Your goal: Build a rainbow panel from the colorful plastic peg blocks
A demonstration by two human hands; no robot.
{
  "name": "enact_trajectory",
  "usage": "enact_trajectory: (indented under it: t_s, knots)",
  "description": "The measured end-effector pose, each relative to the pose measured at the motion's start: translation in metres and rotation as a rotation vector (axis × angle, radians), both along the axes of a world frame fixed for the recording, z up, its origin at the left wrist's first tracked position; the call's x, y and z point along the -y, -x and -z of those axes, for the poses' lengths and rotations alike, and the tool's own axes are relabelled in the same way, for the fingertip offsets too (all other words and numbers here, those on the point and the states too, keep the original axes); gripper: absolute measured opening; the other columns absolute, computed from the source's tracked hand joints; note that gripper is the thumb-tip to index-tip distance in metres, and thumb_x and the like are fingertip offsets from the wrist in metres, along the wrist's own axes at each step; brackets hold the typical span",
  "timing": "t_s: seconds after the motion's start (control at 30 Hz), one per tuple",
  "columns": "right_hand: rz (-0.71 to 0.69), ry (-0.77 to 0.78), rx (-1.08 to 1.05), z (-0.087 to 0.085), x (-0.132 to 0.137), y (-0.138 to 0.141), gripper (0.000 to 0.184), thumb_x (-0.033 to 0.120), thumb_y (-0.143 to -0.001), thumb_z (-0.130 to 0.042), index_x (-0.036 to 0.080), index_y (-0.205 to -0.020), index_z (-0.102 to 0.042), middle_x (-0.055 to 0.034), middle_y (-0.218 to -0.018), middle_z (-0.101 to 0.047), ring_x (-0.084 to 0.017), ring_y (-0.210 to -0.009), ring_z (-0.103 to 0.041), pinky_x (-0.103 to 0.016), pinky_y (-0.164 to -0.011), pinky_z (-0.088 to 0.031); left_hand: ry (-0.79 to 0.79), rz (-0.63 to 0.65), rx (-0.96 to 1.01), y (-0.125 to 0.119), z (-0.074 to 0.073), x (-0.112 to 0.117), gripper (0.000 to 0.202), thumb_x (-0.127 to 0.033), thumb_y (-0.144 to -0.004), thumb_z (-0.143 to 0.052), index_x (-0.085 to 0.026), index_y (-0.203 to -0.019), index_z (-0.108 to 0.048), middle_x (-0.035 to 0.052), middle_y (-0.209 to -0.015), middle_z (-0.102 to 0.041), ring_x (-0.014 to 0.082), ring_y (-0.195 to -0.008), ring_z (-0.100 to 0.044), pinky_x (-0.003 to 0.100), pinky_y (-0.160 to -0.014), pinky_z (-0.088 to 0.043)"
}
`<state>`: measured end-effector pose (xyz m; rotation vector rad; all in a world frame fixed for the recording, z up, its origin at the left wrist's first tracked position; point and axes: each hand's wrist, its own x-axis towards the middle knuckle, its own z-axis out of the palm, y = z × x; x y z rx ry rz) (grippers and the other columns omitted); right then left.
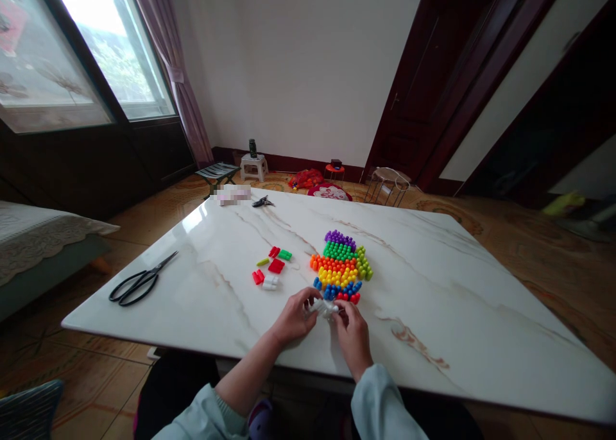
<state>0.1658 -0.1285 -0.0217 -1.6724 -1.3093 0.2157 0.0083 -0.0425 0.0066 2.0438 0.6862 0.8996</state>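
My left hand (294, 318) and my right hand (353, 331) are close together near the front edge of the table, fingers closed around a cluster of small white beads (323, 308). Fingertips hide part of the cluster, and any thread through it is too fine to make out. Just beyond them lies a beadwork piece (339, 263) in rows of purple, green, orange, yellow, blue and red, with a lime-green part on its right side. To the left are loose red beads (276, 266), green beads (285, 254), white beads (270, 283) and a lime-green bead (262, 262).
Black-handled scissors (139, 285) lie at the table's left. Pliers (262, 202) and a blurred packet (232, 194) rest at the far edge of the marble-patterned table (433, 286). Behind it stand a white stool (253, 166), a folding stool (217, 172) and a wire-legged stool (389, 178).
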Motion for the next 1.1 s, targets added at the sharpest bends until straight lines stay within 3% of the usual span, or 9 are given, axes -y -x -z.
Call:
enact_trajectory:
  t_s: [0.17,0.43,0.53,0.73,0.87,1.1]
  knots:
    - [0.019,-0.037,0.001,-0.0009,0.0001,-0.0003,0.021,0.025,-0.086,-0.049,0.018,-0.1,-0.063,-0.0091,-0.096,-0.067,-0.02,-0.088,-0.063,-0.034,-0.08,-0.052,0.005,0.002,-0.02,0.0019,0.0027,-0.0022,0.031,-0.006,-0.069,-0.054,-0.02,-0.096,-0.063,0.0022,-0.087,-0.062,0.0137,-0.076,-0.056,0.026,-0.074,-0.046]
    - [0.019,-0.047,-0.028,0.0044,-0.0015,0.0019,0.021,0.025,-0.087,-0.049,0.017,-0.103,-0.06,-0.0105,-0.099,-0.064,-0.02,-0.09,-0.062,-0.034,-0.081,-0.052,0.003,0.04,-0.042,-0.0004,-0.0005,-0.0008,0.038,-0.003,-0.067,-0.052,-0.019,-0.099,-0.063,0.0027,-0.088,-0.061,0.0136,-0.075,-0.055,0.024,-0.07,-0.045]
    - [0.027,-0.055,-0.045,0.004,-0.0008,0.0028,0.022,0.026,-0.086,-0.051,0.017,-0.105,-0.059,-0.0103,-0.1,-0.063,-0.019,-0.086,-0.063,-0.032,-0.077,-0.053,-0.027,0.012,0.021,0.0006,-0.0046,-0.0011,0.038,-0.003,-0.069,-0.05,-0.019,-0.101,-0.062,0.0041,-0.092,-0.058,0.0153,-0.081,-0.055,0.025,-0.073,-0.045]
    - [0.038,-0.041,-0.015,0.0032,-0.0003,0.0032,0.021,0.026,-0.087,-0.05,0.018,-0.104,-0.059,-0.0092,-0.098,-0.064,-0.019,-0.084,-0.063,-0.032,-0.078,-0.052,-0.063,-0.078,0.019,0.0005,-0.0012,-0.0025,0.039,-0.002,-0.068,-0.049,-0.019,-0.102,-0.058,0.0027,-0.087,-0.056,0.0142,-0.076,-0.052,0.025,-0.069,-0.044]
    - [0.032,-0.047,0.011,0.0051,-0.0001,0.0024,0.02,0.025,-0.087,-0.049,0.017,-0.103,-0.06,-0.0094,-0.098,-0.064,-0.02,-0.089,-0.062,-0.033,-0.08,-0.052,-0.124,-0.13,0.006,-0.0001,-0.0003,-0.0025,0.035,-0.001,-0.068,-0.048,-0.019,-0.097,-0.057,0.0036,-0.089,-0.057,0.0163,-0.082,-0.053,0.028,-0.074,-0.045]
    - [0.054,-0.076,0.02,0.0052,-0.0001,0.0026,0.019,0.024,-0.087,-0.05,0.018,-0.101,-0.061,-0.008,-0.095,-0.065,-0.018,-0.083,-0.063,-0.032,-0.077,-0.052,-0.257,-0.107,-0.03,-0.0006,-0.0013,-0.0028,0.033,-0.002,-0.07,-0.049,-0.019,-0.096,-0.059,0.0056,-0.09,-0.059,0.0204,-0.09,-0.051,0.034,-0.08,-0.046]
